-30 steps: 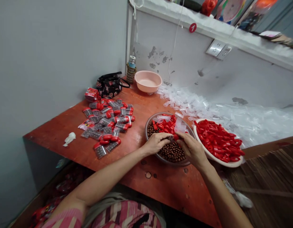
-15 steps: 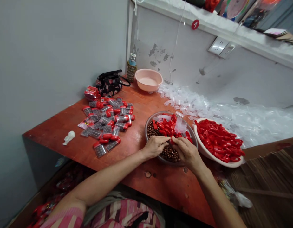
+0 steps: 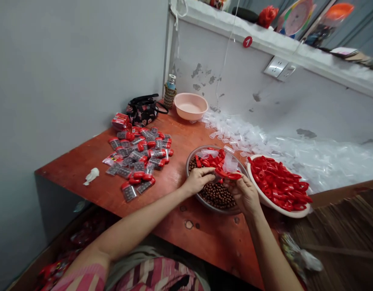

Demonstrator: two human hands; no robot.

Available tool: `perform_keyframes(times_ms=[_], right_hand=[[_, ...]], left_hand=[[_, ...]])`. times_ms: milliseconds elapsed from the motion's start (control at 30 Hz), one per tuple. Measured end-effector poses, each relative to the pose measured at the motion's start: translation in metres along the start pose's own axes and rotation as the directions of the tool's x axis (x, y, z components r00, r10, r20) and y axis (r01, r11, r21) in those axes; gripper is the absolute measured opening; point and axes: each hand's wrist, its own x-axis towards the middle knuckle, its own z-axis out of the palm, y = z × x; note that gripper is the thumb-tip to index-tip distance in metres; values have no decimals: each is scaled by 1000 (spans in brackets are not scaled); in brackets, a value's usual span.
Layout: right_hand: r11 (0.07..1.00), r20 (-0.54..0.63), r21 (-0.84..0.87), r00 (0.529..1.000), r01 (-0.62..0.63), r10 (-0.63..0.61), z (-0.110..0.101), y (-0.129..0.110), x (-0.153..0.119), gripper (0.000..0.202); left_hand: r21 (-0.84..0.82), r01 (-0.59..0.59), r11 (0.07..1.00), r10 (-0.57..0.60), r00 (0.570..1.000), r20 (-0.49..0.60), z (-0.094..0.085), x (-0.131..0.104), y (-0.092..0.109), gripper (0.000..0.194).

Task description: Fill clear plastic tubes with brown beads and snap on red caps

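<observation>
Presently, just right of the frame's centre, the left hand (image 3: 198, 180) has its grip closed on the left end of a red plastic piece (image 3: 228, 175), and the right hand (image 3: 246, 195) pinches its other end, over a grey bowl (image 3: 188, 167) of brown beads (image 3: 217, 197). On the bench (image 3: 185, 139), a white bowl (image 3: 274, 205) of red parts (image 3: 279, 184) stands right, clear sleeves (image 3: 259, 135) lie upper right, red-capped packs (image 3: 138, 156) left of centre

The pieces (image 3: 279, 185) are red, the beads (image 3: 218, 197) brown.
</observation>
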Motion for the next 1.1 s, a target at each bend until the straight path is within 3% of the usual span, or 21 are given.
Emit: perform_keyframes(times_ms=[100,233,300,500,700,767,900,1000,1033,1100], right_hand=[[991,102,-16,985,-136,137,1,-6,3,25],[925,309,5,880,-380,360,8,-11,6,27],[901,342,20,849,-434,402,13,-9,6,26],[929,137,135,935,-345,327,29,5,7,16],[919,-15,200,937,-339,349,46,11,7,9],[914,-3,181,929,-363,370,47,8,7,11],[917,118,53,914,-396,388,31,-6,13,38],[956,-20,-216,980,-197,197,6,-15,19,43],[922,-55,-361,990,-142,130,-2,-17,21,41],[766,-44,-641,999,-49,27,-15,-15,22,35]], left_hand=[[255,-153,955,142,988,61,-1,-3,0,26],[411,-232,882,202,973,115,-1,-5,0,26],[432,-230,872,197,973,121,-2,-6,0,26],[404,-282,870,252,959,126,-1,-5,0,24],[426,-286,858,280,957,77,1,-6,-1,24],[403,-270,875,273,961,52,2,-7,-1,25],[263,-210,942,215,977,11,-6,-5,7,29],[253,-154,955,194,971,-143,-33,-1,19,34],[291,-135,947,203,954,-221,-47,0,23,35],[387,-82,918,223,915,-335,-81,1,29,36]])
